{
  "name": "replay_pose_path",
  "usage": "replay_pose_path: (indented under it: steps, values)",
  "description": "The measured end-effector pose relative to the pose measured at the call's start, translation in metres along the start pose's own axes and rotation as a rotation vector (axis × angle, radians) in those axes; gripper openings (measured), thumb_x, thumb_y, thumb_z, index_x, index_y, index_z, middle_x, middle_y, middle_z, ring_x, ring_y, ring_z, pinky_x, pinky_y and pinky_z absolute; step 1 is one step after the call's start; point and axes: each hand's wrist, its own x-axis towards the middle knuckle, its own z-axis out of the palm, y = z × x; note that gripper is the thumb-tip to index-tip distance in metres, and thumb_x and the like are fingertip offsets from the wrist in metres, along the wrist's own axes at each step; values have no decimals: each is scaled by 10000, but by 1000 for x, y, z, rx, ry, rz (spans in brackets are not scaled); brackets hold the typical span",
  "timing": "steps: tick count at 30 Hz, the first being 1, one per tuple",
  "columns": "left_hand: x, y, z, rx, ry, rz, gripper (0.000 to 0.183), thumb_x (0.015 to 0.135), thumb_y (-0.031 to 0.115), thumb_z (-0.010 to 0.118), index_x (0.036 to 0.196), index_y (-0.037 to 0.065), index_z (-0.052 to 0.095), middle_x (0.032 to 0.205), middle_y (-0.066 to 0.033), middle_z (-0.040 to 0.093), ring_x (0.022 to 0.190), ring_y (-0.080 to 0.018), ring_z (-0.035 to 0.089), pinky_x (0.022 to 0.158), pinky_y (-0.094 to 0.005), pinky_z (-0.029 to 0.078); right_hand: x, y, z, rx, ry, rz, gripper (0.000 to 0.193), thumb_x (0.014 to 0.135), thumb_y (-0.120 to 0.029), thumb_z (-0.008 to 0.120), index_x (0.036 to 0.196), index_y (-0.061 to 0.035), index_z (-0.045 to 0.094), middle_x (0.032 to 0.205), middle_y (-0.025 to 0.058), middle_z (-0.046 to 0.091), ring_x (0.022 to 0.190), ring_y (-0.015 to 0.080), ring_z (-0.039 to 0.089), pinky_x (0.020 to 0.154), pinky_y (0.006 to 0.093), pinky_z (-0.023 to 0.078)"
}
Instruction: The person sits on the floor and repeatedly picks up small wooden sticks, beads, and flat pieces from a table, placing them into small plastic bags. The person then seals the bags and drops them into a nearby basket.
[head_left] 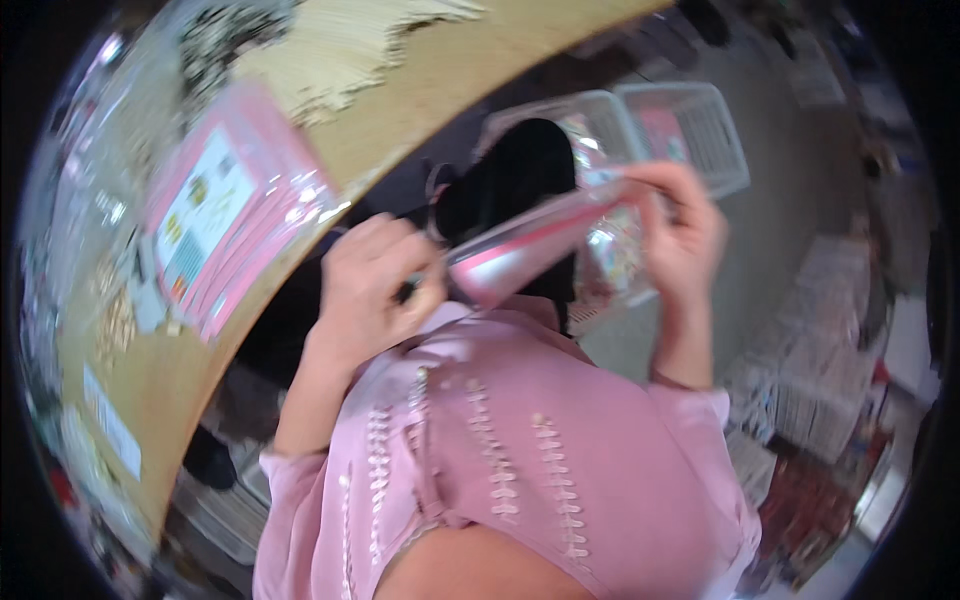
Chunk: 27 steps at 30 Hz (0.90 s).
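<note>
A flat pink packet [535,245] with a shiny clear wrap hangs tilted in front of my body, somewhat blurred by motion. My right hand [680,235] pinches its upper right end between thumb and fingers. At the packet's lower left end is my left hand [380,280], its fingers curled closed. A small dark spot shows between those fingers, but I cannot make out what they hold. On the table to the left lies a stack of similar pink packets [240,210] in clear wrap, with a printed label facing up.
The wooden table [370,165] curves along the left, bearing a pile of thin pale sticks [335,50] at the far side. White plastic baskets [735,150] with wrapped packets stand beyond my right hand. Bundled stacks [820,370] line the floor at the right.
</note>
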Motion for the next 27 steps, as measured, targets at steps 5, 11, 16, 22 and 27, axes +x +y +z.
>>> replay_pose_path:
  steps: [5, 11, 16, 22, 27]
  values:
    - [0, -24, -9, 106, 153, -75, 112, 782, 57, 753, 855, 72, 669, 812, -92, 628, 747, -302, 622, 674, -408, 512, -29, 21, -87, -90, 391, 62, 91, 1003, -4, 664, 1081, 4, 712, 1052, 52, 710, 961, 117, 653, 883, 274, 534]
    - [-24, -83, -59, 673, 337, -320, 785, 830, 374, 836, 1456, 8, 536, 1402, -215, 599, 1274, -402, 560, 1089, -512, 442, -29, 23, -17, -225, 199, 135, 189, 990, -23, 698, 1178, -8, 717, 1054, 48, 721, 935, 114, 641, 853, 278, 531]
    - [-40, -87, -71, 565, 317, -465, 403, 866, 277, 818, 1167, 25, 729, 1171, -151, 717, 1054, -345, 670, 882, -456, 546, -8, 5, 68, -35, -127, 15, 126, 976, -8, 695, 1098, -12, 728, 976, 91, 724, 899, 165, 684, 822, 293, 539]
    - [-53, -90, -73, 482, 571, -372, 117, 877, 98, 759, 966, 23, 741, 915, -121, 733, 839, -331, 694, 749, -418, 560, 8, -39, 147, 527, -590, 93, 220, 1094, -105, 563, 1131, 42, 722, 1012, 98, 753, 835, 117, 697, 776, 257, 546]
    - [-59, -61, -71, 450, 583, -174, 155, 785, 14, 769, 927, 62, 729, 884, -88, 721, 810, -292, 687, 717, -396, 553, 42, -56, 204, 852, -843, 400, 359, 1130, -238, 478, 1133, 58, 681, 951, 134, 754, 735, 134, 711, 581, 217, 506]
